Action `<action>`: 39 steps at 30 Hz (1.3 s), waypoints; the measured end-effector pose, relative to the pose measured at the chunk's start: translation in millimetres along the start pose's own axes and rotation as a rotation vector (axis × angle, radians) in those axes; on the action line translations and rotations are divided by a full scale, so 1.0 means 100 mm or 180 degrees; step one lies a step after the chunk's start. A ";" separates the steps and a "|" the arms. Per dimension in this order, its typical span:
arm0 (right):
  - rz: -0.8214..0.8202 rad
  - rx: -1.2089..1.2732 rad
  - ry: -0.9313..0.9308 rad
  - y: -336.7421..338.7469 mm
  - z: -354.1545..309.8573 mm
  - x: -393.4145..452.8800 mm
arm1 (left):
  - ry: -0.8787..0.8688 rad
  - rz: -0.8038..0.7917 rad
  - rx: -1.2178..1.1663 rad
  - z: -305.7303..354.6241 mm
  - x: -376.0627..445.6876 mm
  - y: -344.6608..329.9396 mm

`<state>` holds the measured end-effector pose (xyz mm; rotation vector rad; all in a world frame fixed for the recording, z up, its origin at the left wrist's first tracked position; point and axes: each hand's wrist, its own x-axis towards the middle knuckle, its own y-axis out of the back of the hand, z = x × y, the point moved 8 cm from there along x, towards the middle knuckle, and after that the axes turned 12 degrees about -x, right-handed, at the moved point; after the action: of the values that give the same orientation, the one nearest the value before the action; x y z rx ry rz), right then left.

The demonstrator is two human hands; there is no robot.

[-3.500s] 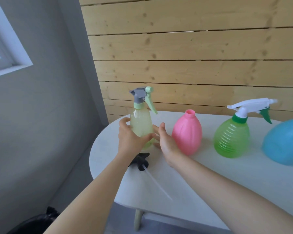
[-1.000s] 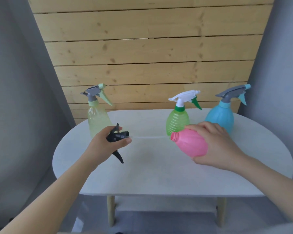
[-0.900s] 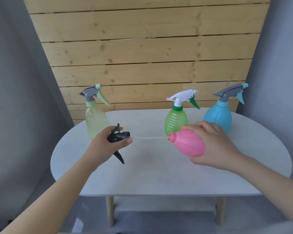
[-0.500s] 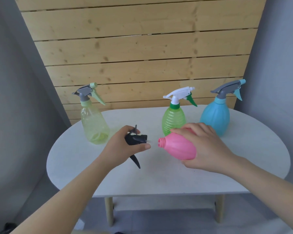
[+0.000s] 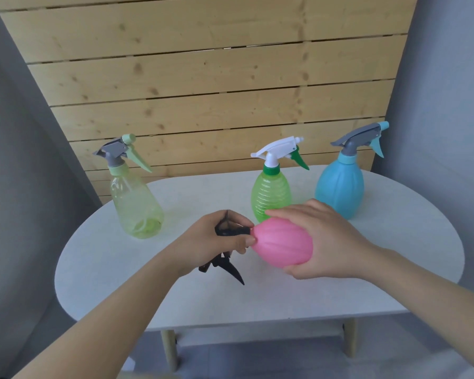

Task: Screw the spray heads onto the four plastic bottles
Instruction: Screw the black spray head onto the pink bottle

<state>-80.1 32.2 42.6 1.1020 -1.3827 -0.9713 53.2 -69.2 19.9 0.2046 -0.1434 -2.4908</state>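
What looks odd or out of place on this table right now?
Only the pink bottle is off upright: the right hand holds it sideways above the table while the left hand presses the black spray head to its neck.

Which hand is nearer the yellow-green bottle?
Left. The left hand sits just right of the yellow-green bottle; the right hand is farther right, holding the pink bottle.

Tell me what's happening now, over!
Left hand holds black spray head at neck of pink bottle. Right hand grips it sideways. Not yet screwed tight. Nothing blocking.
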 end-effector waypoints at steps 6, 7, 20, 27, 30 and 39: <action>-0.0806 0.1010 -0.0230 -0.09 0.13 0.02 | -0.0075 -0.0272 0.0081 0.02 0.00 -0.08; -0.0879 0.1210 -0.0235 -0.10 0.14 0.03 | -0.0063 -0.0273 0.0043 0.02 0.01 -0.08; -0.1022 0.4121 -0.1148 -0.19 0.44 0.04 | -0.0032 0.0049 -0.0726 0.03 -0.01 0.23; -0.1985 0.3888 -0.1428 -0.46 0.32 -0.12 | -0.0174 -0.0009 -0.0453 0.03 -0.05 0.27; -0.1408 0.4215 -0.1425 -0.38 0.33 -0.03 | -0.0017 -0.0014 -0.0687 -0.05 -0.03 0.29; -0.1195 0.3354 -0.1037 -0.27 0.39 0.00 | 0.0148 0.0091 -0.0644 -0.10 -0.04 0.33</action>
<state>-115.8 24.5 12.6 2.1006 -2.0877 -0.6600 77.8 -94.0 15.3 0.1738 0.1239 -2.4501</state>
